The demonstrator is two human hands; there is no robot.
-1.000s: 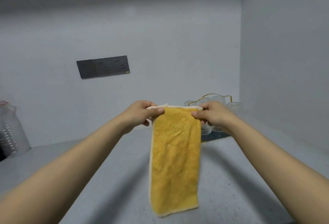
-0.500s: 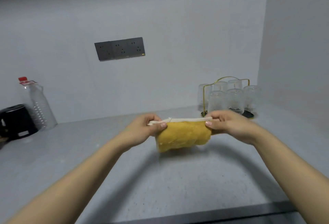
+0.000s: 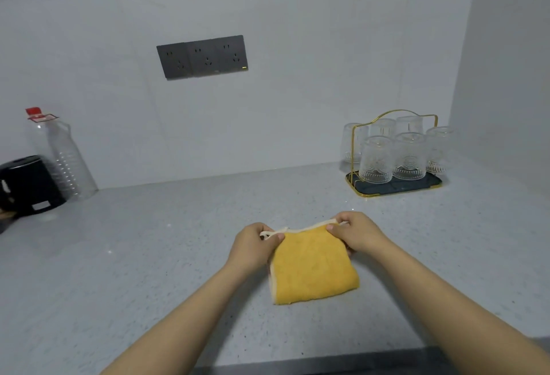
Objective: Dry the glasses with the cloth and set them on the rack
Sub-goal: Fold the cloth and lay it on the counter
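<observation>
The left hand (image 3: 253, 245) and right hand (image 3: 358, 233) each pinch a far corner of the folded yellow cloth (image 3: 312, 267), which lies on the grey counter (image 3: 178, 240). Six glasses (image 3: 375, 159) stand upside down on the gold wire rack (image 3: 393, 185) at the far right corner.

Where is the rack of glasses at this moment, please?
In the head view the rack stands at the far right of the counter, in the corner where the walls meet, beyond the yellow cloth that both hands hold.
</observation>
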